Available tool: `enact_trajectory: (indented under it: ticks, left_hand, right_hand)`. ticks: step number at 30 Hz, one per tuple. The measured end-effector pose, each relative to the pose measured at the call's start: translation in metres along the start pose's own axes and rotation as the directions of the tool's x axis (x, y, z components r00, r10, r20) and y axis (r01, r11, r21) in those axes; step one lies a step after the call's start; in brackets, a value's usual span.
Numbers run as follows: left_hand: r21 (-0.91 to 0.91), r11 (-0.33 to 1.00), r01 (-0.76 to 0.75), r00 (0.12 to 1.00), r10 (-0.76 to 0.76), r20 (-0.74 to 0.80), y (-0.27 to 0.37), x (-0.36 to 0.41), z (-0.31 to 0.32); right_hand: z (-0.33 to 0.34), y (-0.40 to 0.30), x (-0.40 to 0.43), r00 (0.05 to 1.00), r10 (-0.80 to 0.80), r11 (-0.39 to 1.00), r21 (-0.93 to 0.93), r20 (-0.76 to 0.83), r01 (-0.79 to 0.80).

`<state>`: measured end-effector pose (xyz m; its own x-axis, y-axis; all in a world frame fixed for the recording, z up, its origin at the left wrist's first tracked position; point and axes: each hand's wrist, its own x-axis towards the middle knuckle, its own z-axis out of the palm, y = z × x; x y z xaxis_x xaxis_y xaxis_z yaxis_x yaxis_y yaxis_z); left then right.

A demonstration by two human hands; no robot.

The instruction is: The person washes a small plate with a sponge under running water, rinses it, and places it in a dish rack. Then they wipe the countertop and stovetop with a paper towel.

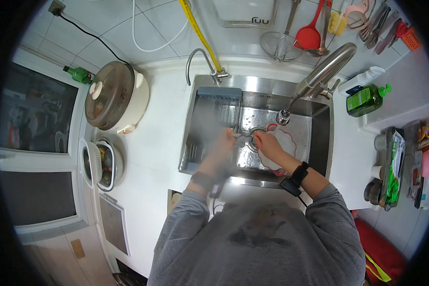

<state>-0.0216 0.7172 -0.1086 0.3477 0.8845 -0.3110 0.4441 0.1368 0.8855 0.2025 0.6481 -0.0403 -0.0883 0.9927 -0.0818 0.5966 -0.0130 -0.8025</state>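
Over the stainless steel sink [302,173], my left hand [226,141] and my right hand [268,143] grip a small metal utensil [242,138] between them. Its exact kind cannot be told. A hazy smudge in the view blurs my left hand and forearm. Behind the utensil lies the sink drain [256,131], partly covered by my right hand. A pale plate [286,137] with a scalloped red rim rests in the sink under my right hand and wrist. The pull-out spray head [283,117] of the faucet hangs just above that plate.
In the sink's left side sits a grey draining rack [220,93]. A slim second tap [200,53] stands behind it. Left on the counter are an electric cooker [111,96] and a basin [116,164] holding food. Soap bottles [366,100] stand right; utensils such as a wire strainer [280,46] hang behind.
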Motion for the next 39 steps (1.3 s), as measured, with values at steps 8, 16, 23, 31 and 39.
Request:
enact_trajectory:
  ticks: [8, 16, 23, 31, 39]
  left_hand:
    - [0.149, 0.953, -0.264, 0.961, 0.273, -0.041, 0.044, 0.009, -0.044]
    - [0.484, 0.832, -0.270, 0.933, 0.351, -0.083, 0.066, 0.053, -0.029]
    - [0.358, 0.868, -0.343, 0.892, 0.420, -0.164, 0.046, 0.034, 0.023]
    - [0.209, 0.954, -0.213, 0.968, 0.235, -0.087, 0.020, -0.005, 0.097]
    - [0.171, 0.984, -0.056, 0.997, 0.064, -0.041, -0.003, -0.035, 0.102]
  right_hand:
    - [-0.014, -0.030, 0.014, 0.979, -0.002, 0.994, 0.104, -0.206, 0.024]
    - [-0.003, 0.002, 0.028, 0.971, 0.038, 0.999, -0.010, -0.237, -0.042]
    - [-0.033, 0.057, 0.002, 0.975, 0.220, 0.963, -0.149, -0.032, -0.223]
    - [0.001, 0.141, -0.034, 0.986, 0.167, 0.972, -0.171, 0.019, -0.162]
    - [0.055, 0.231, -0.045, 0.860, 0.510, 0.843, -0.200, -0.002, -0.500]
